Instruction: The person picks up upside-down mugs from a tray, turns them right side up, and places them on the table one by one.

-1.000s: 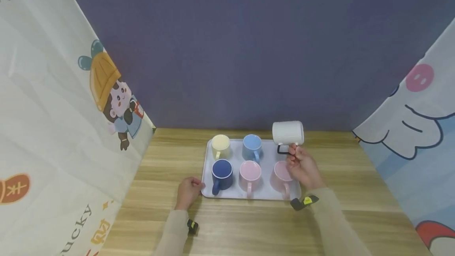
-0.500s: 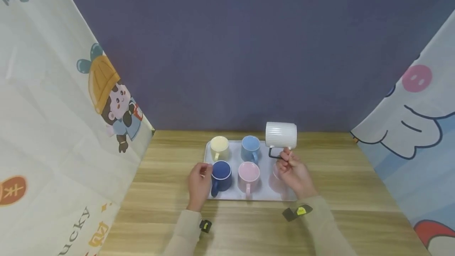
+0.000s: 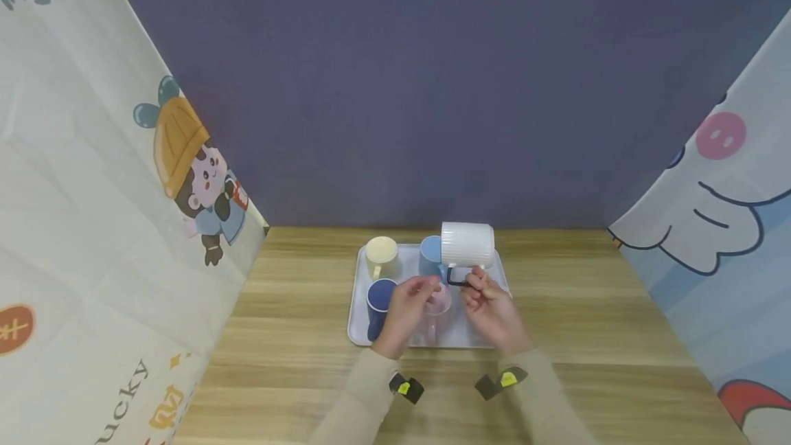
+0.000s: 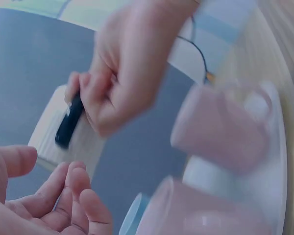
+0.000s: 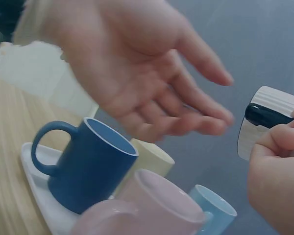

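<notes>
My right hand (image 3: 499, 318) grips the black handle (image 4: 69, 121) of a white ribbed mug (image 3: 467, 244), which lies tipped on its side in the air above the tray's back right. My left hand (image 3: 404, 314) is raised over the front mugs. Its fingers, loosely bent with a gap to the thumb, hold nothing in the right wrist view and point toward the white mug. Below it stands a pink mug (image 3: 437, 302), partly covered by the fingers. A second pink mug (image 4: 220, 127) shows in the left wrist view; my right hand hides it in the head view.
A white tray (image 3: 356, 304) on the wooden table (image 3: 296, 294) also bears a dark blue mug (image 5: 93, 166), a yellow mug (image 3: 382, 254) and a light blue mug (image 3: 430, 255). A dark panel (image 3: 395, 88) stands behind, with printed cloths at both sides.
My left hand has left the tray's left edge and moved right, over the front mugs. My right hand has carried the white mug leftward, and it now overlaps the light blue mug in view.
</notes>
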A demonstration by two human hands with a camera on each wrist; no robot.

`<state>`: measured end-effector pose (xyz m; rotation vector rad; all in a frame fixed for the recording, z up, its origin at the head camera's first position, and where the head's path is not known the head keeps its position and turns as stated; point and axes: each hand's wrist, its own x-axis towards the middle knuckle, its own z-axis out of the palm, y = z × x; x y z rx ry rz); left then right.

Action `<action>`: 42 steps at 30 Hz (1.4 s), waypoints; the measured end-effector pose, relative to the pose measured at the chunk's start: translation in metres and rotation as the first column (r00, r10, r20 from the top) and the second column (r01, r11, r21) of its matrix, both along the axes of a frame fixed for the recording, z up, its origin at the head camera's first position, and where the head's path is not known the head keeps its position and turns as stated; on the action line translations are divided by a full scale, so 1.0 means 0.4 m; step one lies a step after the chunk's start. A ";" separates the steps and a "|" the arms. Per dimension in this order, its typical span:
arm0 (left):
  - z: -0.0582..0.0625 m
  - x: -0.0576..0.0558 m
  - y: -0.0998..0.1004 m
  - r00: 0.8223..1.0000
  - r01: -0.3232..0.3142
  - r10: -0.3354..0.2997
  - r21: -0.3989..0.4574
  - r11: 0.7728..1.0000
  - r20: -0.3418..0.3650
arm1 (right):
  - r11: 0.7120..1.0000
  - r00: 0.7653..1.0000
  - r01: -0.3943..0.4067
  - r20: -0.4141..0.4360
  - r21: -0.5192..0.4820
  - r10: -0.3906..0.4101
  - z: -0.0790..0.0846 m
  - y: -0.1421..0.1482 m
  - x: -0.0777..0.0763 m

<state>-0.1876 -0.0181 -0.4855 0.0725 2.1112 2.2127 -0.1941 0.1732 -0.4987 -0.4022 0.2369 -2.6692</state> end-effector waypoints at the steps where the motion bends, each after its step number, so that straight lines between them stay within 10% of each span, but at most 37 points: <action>1: 0.003 -0.006 0.008 1.000 0.007 -0.008 0.035 0.999 0.024 | 1.000 1.000 -0.010 -0.013 0.004 0.010 -0.001 -0.002 -0.002; 6: 0.007 -0.033 0.031 0.987 0.016 -0.059 0.277 0.961 0.149 | 0.998 0.996 -0.067 -0.065 0.017 0.068 -0.006 -0.004 -0.014; 14: -0.001 -0.044 0.038 0.936 0.165 -0.315 0.600 0.783 0.154 | 0.989 0.985 -0.096 -0.135 0.117 0.111 -0.003 0.005 -0.028; 22: 0.025 -0.027 0.035 0.931 0.211 -0.340 0.560 0.801 0.134 | 0.899 0.981 0.084 -0.193 0.431 0.000 0.011 0.019 -0.018; 26: 0.043 -0.025 0.022 0.949 0.206 -0.299 0.518 0.830 0.100 | 0.687 0.965 0.258 -0.215 0.680 -0.150 0.010 0.037 -0.021; 32: 0.065 -0.026 -0.045 0.973 0.191 -0.228 0.428 0.883 0.036 | 0.197 0.879 0.366 -0.268 0.910 -0.395 0.000 0.136 -0.024; 38: 0.078 -0.025 -0.127 0.994 0.091 -0.109 0.380 0.920 0.025 | -0.299 0.887 0.271 -0.358 0.915 -0.291 -0.047 0.251 -0.002; 42: 0.081 -0.034 -0.178 0.999 -0.004 -0.008 0.310 0.951 0.036 | -0.518 0.923 0.216 -0.346 0.828 -0.169 -0.105 0.286 0.025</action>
